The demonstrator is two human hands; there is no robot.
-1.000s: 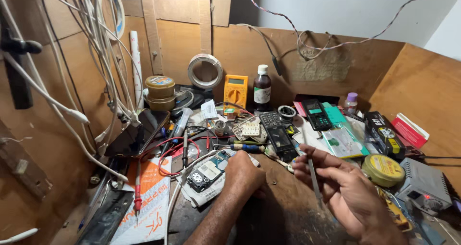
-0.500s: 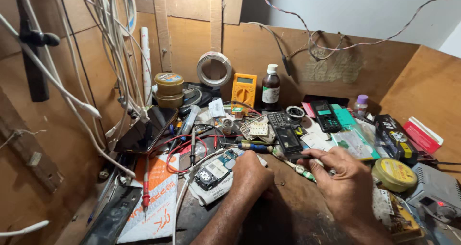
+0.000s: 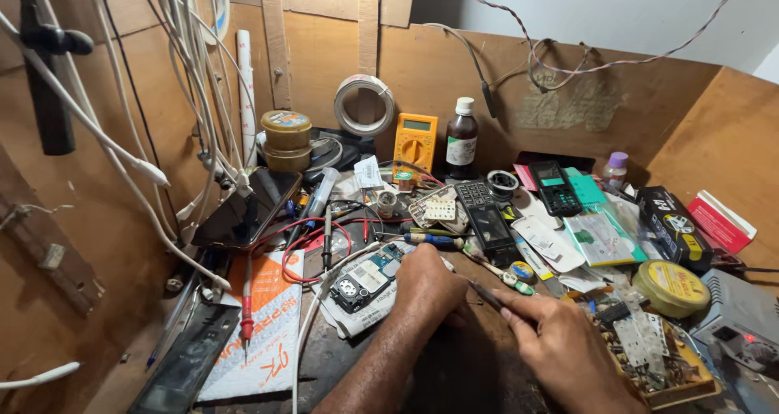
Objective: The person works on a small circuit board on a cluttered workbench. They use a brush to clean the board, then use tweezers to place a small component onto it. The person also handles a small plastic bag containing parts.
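Our right hand (image 3: 568, 353) pinches a thin dark tool (image 3: 487, 297) between thumb and fingertips, its tip angled toward our left hand (image 3: 426, 284). Our left hand rests knuckles up near the middle of the tabletop (image 3: 454, 373), curled over something we cannot make out, so whether its grip is shut on anything we cannot tell. Just beside it, toward the left edge, lies an opened phone circuit board (image 3: 365, 280) on white paper. Farther back we see a dark keypad phone (image 3: 487, 219), then a yellow multimeter (image 3: 415, 142) and a brown bottle (image 3: 462, 142) against the back edge. A yellow tin (image 3: 670, 287) sits toward the right edge.
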